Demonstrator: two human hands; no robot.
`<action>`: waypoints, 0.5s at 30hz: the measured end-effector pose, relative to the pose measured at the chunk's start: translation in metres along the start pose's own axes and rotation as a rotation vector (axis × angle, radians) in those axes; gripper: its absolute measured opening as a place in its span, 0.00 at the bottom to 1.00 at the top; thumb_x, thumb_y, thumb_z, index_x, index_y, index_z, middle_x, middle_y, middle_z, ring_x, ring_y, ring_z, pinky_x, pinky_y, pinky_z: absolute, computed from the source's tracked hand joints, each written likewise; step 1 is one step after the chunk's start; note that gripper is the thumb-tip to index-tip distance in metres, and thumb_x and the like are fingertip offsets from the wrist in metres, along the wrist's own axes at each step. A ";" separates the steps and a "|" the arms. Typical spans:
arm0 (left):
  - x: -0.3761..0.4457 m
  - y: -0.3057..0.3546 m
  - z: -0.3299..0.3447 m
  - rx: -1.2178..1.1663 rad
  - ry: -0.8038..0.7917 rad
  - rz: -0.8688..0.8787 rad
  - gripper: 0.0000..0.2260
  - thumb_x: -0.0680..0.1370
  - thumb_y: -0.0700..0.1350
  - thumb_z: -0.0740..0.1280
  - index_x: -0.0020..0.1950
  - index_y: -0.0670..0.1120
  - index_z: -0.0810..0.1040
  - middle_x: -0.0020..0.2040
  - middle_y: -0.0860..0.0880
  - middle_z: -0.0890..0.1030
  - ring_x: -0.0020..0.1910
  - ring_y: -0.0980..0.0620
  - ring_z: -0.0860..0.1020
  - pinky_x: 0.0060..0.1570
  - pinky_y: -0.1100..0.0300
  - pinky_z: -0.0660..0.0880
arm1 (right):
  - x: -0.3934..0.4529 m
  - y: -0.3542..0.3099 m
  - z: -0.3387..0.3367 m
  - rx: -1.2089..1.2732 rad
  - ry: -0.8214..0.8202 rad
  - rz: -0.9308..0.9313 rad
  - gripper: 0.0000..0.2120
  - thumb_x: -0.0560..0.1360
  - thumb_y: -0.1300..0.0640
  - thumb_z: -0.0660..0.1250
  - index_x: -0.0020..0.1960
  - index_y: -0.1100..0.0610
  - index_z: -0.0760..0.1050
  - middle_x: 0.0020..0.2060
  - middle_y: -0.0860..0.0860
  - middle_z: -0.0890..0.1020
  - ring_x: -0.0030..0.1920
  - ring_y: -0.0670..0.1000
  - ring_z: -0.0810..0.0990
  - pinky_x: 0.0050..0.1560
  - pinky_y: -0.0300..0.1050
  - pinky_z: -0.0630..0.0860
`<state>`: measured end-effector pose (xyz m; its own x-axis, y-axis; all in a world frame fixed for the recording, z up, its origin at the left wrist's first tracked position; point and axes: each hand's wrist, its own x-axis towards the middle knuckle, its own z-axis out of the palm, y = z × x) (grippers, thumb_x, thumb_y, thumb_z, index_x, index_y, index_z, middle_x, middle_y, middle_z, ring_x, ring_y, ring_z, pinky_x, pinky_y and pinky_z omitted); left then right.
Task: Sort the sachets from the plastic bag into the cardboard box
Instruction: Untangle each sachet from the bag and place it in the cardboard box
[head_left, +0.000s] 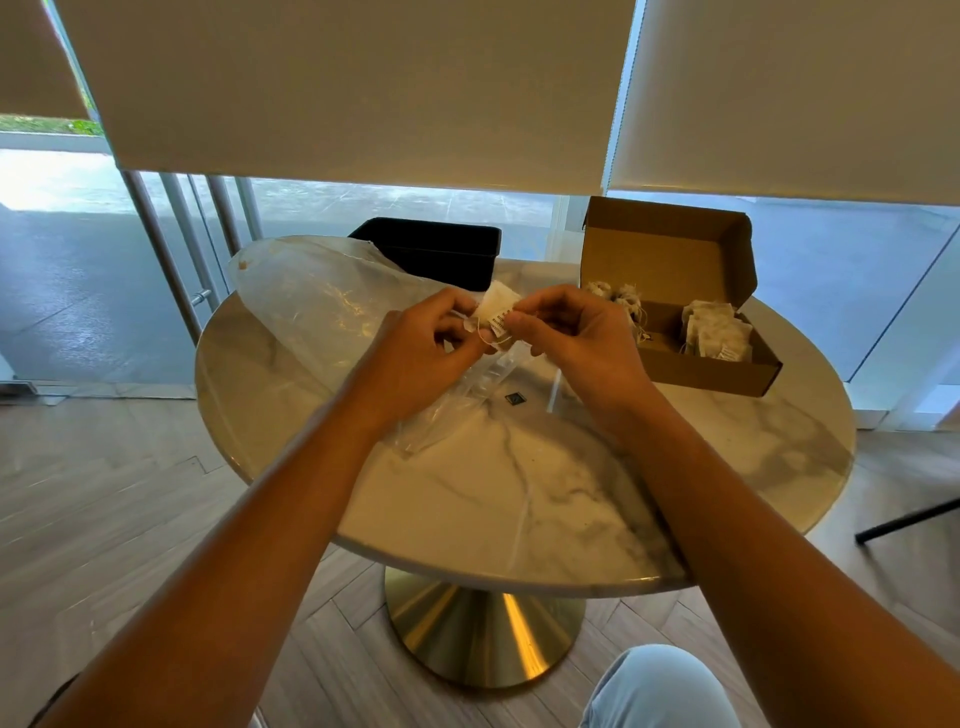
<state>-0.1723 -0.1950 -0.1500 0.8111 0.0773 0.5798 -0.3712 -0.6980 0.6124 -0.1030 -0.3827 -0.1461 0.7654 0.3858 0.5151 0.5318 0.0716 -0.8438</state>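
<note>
a single sachet sits between the two hands, raised above the middle of the surface. the left hand has its fingers curled and pinches the sachet's near left edge, where a thin string loops out. the right hand pinches the small printed paper tag that hangs at the sachet's lower right corner; thumb and forefinger are pressed together on it. the two hands almost touch, with the sachet and tag bridging the gap.

under and behind the left hand lies the plastic bag, clear and crumpled, spread from the far left rim of the surface toward its centre; the left wrist crosses above its near end. whether more sachets remain inside cannot be told.

the cardboard box stands open to the right of the right hand, near but apart from it, its lid tipped up at the back. inside, a tangled clump of sachets with strings fills the left part, and a neater upright stack of sachets fills the right part.

a black bin stands at the far edge, behind the bag. a small dark square lies on the marble below the hands. the way from the hands to the box is open.
</note>
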 end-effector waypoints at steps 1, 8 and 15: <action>0.000 -0.001 0.000 0.002 0.009 0.001 0.10 0.78 0.50 0.71 0.57 0.50 0.78 0.41 0.61 0.80 0.41 0.65 0.79 0.38 0.74 0.74 | 0.000 0.000 0.000 0.010 0.007 0.000 0.11 0.77 0.61 0.74 0.57 0.61 0.79 0.47 0.55 0.87 0.47 0.51 0.86 0.46 0.40 0.81; 0.010 0.006 0.003 -0.013 0.074 0.016 0.09 0.80 0.47 0.70 0.59 0.47 0.79 0.44 0.60 0.80 0.45 0.67 0.79 0.43 0.76 0.73 | -0.001 -0.001 -0.013 -0.134 -0.041 0.031 0.12 0.76 0.61 0.75 0.59 0.56 0.80 0.49 0.55 0.86 0.48 0.52 0.87 0.46 0.42 0.83; 0.040 0.049 0.036 -0.073 0.044 0.043 0.08 0.79 0.48 0.71 0.57 0.49 0.80 0.49 0.56 0.81 0.49 0.62 0.79 0.46 0.76 0.73 | 0.009 -0.025 -0.086 -0.386 -0.015 0.113 0.04 0.77 0.53 0.74 0.51 0.47 0.82 0.45 0.45 0.86 0.46 0.44 0.85 0.46 0.36 0.81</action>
<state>-0.1423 -0.2517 -0.1163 0.7736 0.0805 0.6285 -0.4385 -0.6480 0.6227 -0.0787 -0.4600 -0.1073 0.8229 0.3852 0.4176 0.5440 -0.3221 -0.7748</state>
